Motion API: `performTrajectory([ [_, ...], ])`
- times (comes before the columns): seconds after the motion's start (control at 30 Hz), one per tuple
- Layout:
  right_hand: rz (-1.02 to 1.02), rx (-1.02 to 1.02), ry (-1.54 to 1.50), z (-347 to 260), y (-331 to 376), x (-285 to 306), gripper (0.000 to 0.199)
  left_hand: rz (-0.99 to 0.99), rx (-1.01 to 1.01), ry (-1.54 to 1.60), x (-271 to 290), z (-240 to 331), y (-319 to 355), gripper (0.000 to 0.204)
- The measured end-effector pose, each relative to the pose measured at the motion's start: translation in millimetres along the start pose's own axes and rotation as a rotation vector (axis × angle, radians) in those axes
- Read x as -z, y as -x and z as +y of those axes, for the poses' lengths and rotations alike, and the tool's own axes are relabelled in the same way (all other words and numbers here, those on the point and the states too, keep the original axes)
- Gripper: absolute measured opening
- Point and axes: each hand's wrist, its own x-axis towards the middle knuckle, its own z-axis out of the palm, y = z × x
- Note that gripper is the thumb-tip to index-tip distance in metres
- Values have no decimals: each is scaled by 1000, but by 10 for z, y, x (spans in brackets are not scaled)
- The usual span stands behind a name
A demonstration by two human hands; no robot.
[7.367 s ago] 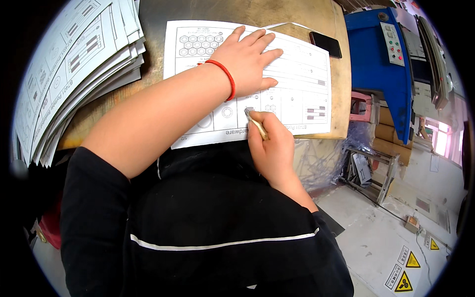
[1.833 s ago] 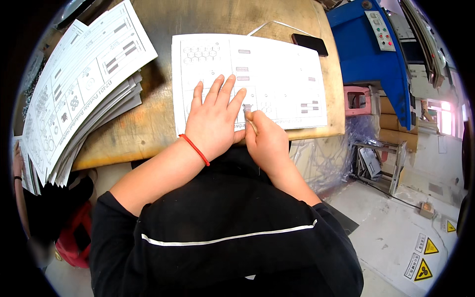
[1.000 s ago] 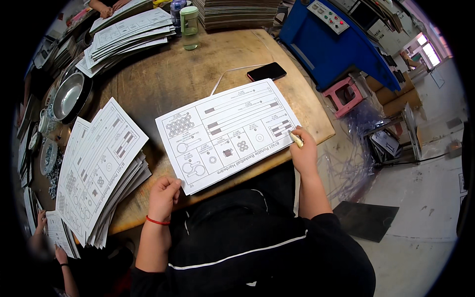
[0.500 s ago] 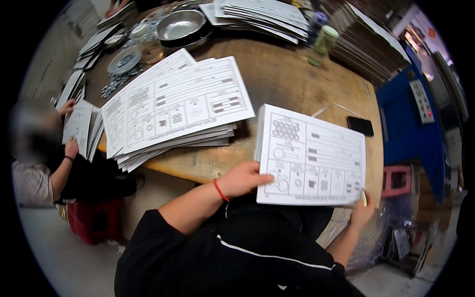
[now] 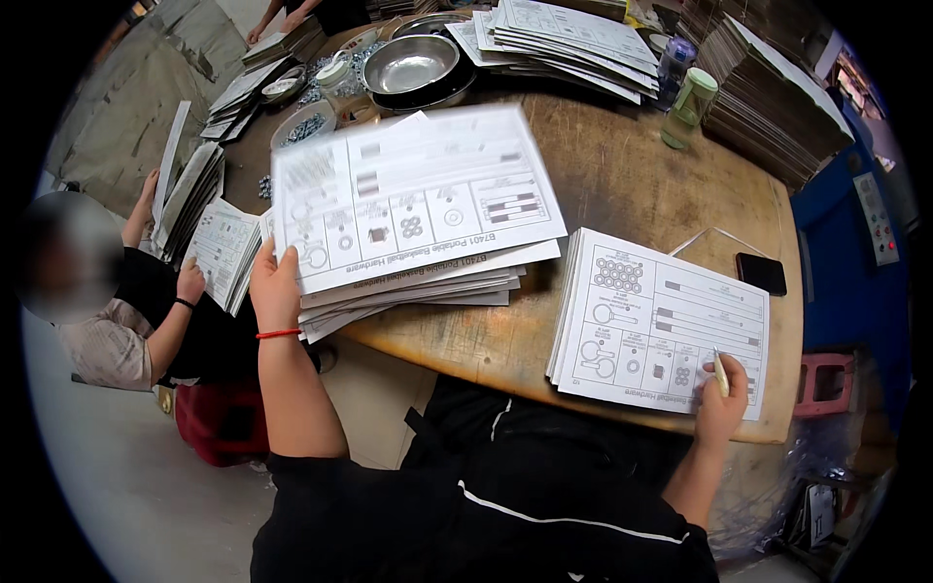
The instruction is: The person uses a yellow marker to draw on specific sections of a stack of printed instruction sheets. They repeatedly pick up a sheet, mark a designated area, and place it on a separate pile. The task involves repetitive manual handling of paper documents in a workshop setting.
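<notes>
My left hand (image 5: 275,287) pinches the lower left corner of a white printed card (image 5: 457,209), raised and slightly blurred above the left pile of cards (image 5: 418,297). On the table in front of me to the right lies a neater stack of similar cards (image 5: 622,340), printed with outline drawings of hardware parts. Over its lower right part, my right hand (image 5: 721,394) is closed around a slim, pale pen-like tool (image 5: 720,374), its tip pointing up and away from me. The right hand's fingers are partly hidden behind the tool.
Metal bowls (image 5: 411,66), a tub of small metal parts (image 5: 304,124) and more cards (image 5: 573,44) stand at the back. A green-lidded bottle (image 5: 688,109) and black phone (image 5: 761,274) are on the right. A co-worker (image 5: 126,301) handles cards at left; a blue machine (image 5: 850,223) stands right.
My left hand has left the right stack and moved left to grip a card at the left pile, which is lifted. My right hand has moved from the right stack's corner onto its top.
</notes>
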Motion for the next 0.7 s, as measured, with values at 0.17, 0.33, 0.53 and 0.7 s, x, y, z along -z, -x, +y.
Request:
performTrajectory([
  [0.17,53,217,342,200,-91,-25,27,315,-613,-1007,-624,199,356,53],
  [0.33,33,163,390,34,-165,-147,24,-566,-813,-68,-2062,594,1629,60],
  [0.53,-120,22,344,-176,228,-267,17,-998,-897,-402,-2944,706,2388,93],
  [0.7,-107,169,421,-153,343,-361,12,-1035,-925,-530,-2944,637,2427,101],
])
